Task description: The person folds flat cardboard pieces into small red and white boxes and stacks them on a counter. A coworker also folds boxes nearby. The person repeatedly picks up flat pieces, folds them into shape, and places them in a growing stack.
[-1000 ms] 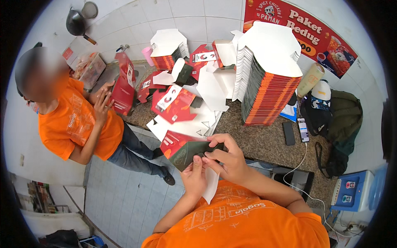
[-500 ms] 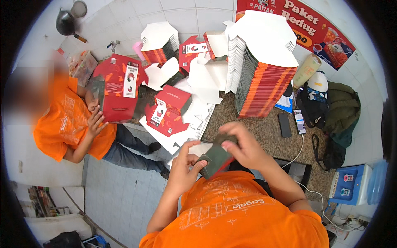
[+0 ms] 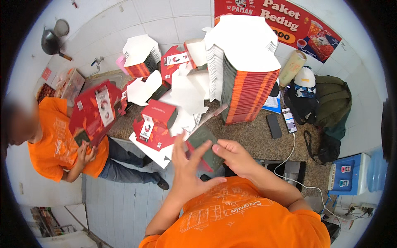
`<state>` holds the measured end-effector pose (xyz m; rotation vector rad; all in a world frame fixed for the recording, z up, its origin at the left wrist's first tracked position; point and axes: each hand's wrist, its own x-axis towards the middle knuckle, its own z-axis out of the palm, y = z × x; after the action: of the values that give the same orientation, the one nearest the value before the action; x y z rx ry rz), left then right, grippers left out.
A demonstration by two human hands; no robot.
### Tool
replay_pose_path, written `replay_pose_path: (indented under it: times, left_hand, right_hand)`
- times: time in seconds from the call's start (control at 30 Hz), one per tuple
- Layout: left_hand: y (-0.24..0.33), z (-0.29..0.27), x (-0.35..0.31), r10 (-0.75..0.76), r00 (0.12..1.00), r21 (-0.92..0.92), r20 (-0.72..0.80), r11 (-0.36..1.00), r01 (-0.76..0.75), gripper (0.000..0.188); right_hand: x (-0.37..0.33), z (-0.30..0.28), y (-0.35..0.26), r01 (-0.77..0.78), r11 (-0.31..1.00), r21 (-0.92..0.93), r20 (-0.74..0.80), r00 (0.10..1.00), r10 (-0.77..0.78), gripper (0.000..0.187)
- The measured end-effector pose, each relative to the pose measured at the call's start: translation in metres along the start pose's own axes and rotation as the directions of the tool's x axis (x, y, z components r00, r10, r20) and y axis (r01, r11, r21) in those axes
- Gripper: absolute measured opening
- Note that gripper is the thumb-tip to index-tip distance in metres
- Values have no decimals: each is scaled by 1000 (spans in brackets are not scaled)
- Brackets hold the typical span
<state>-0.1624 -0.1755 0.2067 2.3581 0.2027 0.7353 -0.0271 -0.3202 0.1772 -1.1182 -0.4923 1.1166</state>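
A small food carton (image 3: 203, 146), dark green with a red side and a pale flap at its far end, is held up in front of my chest. My right hand (image 3: 236, 155) pinches its right edge between thumb and fingers. Beside and partly over it, my left hand (image 3: 188, 167) is open, thumb stretched out to the right and fingers spread; one fingertip lies along the green face. Just beyond, a red folded carton (image 3: 160, 112) rests on white sheets (image 3: 151, 149) on the counter.
A tall stack of flat cartons (image 3: 252, 95) stands on the granite counter (image 3: 244, 138), with a shorter stack (image 3: 142, 53) behind. Phones (image 3: 273, 126), a cap (image 3: 305, 77) and a backpack (image 3: 334, 99) sit right. At left a co-worker (image 3: 58, 136) holds a red carton (image 3: 96, 109).
My left hand has loosened its grip and spread its fingers. The small carton is turned, its green face more toward me. The co-worker's carton has tilted; the whole view has shifted slightly.
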Motion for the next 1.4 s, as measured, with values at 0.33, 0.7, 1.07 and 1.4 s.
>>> replay_pose_path:
  times: [0.33,0.7,1.07,1.4]
  left_hand:
    - [62,55,92,484,840,-547,-244,647,-532,78]
    - [-46,94,255,516,853,31,-78,857,-515,72]
    - [-75,109,264,461,883,40,-93,887,-459,59]
    - [-65,113,253,465,878,18,-111,885,-466,44]
  right_hand:
    - [2,-148,-133,238,905,-352,-52,960,-273,43]
    - [106,-291,-277,-52,541,-840,-329,841,-430,33]
    - [124,-263,-269,-379,-235,-895,-290,895,-338,60]
    - [126,-259,-254,-394,-210,-895,-272,854,-443,38]
